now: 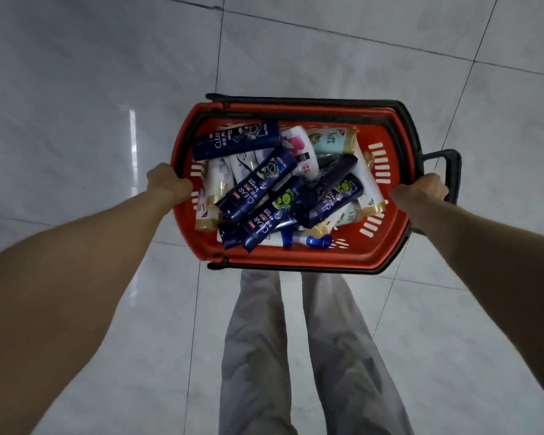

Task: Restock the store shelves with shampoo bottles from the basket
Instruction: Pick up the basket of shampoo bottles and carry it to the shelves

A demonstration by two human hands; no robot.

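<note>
A red plastic basket (387,246) with black folded handles hangs in front of me above the floor. It is piled with several shampoo bottles: dark blue ones (236,141), white ones with gold caps (212,196), a pink-labelled one (299,146) and a pale green one (330,141). My left hand (167,183) grips the basket's left rim, fingers curled over the edge. My right hand (421,188) grips the right rim beside the black end handle (453,171). No shelves are in view.
Pale glossy floor tiles lie all around. My legs in light grey trousers (264,340) stand just below the basket.
</note>
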